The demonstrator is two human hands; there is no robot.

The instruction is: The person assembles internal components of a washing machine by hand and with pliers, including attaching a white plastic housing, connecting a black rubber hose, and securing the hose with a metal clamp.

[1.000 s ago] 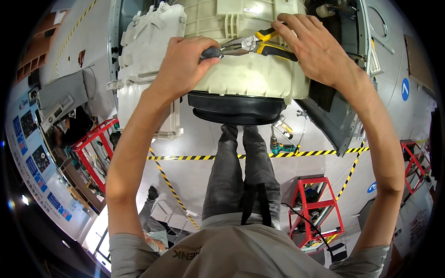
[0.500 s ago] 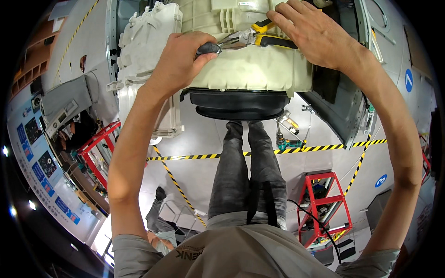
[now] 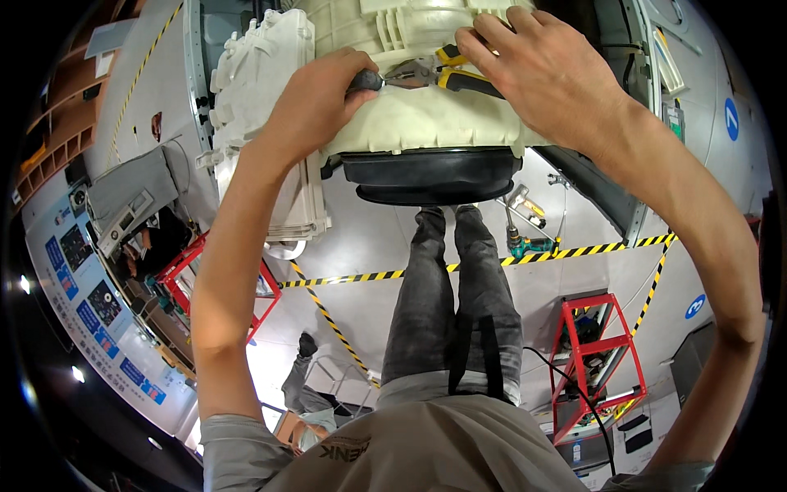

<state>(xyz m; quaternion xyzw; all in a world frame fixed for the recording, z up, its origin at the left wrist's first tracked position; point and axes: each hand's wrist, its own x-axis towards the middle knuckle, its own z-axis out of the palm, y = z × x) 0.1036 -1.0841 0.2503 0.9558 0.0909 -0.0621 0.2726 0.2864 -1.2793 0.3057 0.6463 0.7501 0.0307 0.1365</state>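
Observation:
Both my hands are raised over a large cream plastic housing (image 3: 443,119). My left hand (image 3: 316,102) is closed around a dark grey, rounded tool handle (image 3: 366,80); the tool's kind is not clear. From the right, my right hand (image 3: 545,70) grips pliers (image 3: 449,79) with yellow and black handles spread apart. The metal jaws of the pliers point left and meet the front end of the grey-handled tool, just above the housing. Whether they clamp it cannot be made out. My right fingers partly cover the pliers' handles.
A white ribbed plastic case (image 3: 266,107) stands left of the housing, and a black rounded part (image 3: 434,176) hangs below. On the floor lie a green power drill (image 3: 525,243) and a hammer (image 3: 525,202). A red metal cart (image 3: 594,348) stands behind me, right.
The view has shifted slightly. My left hand and the grey-handled tool sit a little further left, and my right hand covers more of the pliers' handles. Both grips stay.

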